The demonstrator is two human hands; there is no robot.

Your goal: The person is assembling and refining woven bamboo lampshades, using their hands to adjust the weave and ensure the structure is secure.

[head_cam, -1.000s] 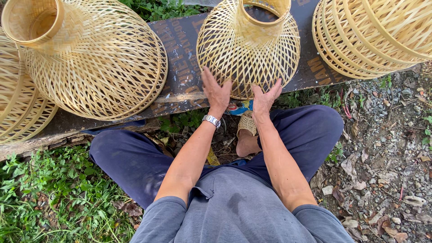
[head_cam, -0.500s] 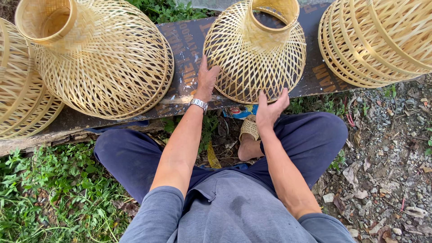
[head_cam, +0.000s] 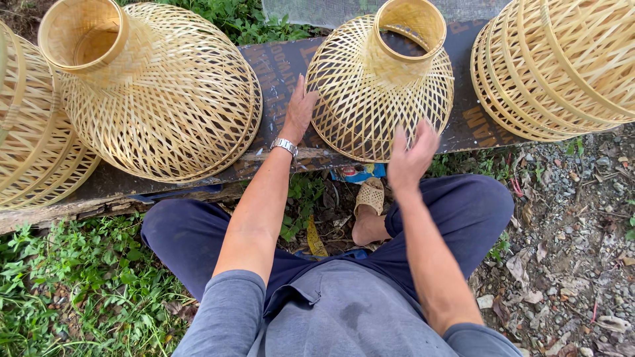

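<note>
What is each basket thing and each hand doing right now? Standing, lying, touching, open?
Middle woven bamboo basket: upright on the dark wooden board, round neck open at top.
Large woven bamboo basket on the left: tilted, open neck pointing up-left.
Stacked woven bamboo baskets on the right: lying on their sides, nested.
Left hand: open, flat against the middle basket's side.
Right hand: open, blurred, holding nothing.

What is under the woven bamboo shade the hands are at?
The woven bamboo shade stands on a dark board, which shows around and through its open weave. The left hand touches its side; the right hand is just off it. The board beneath the denser rim is hidden.
</note>
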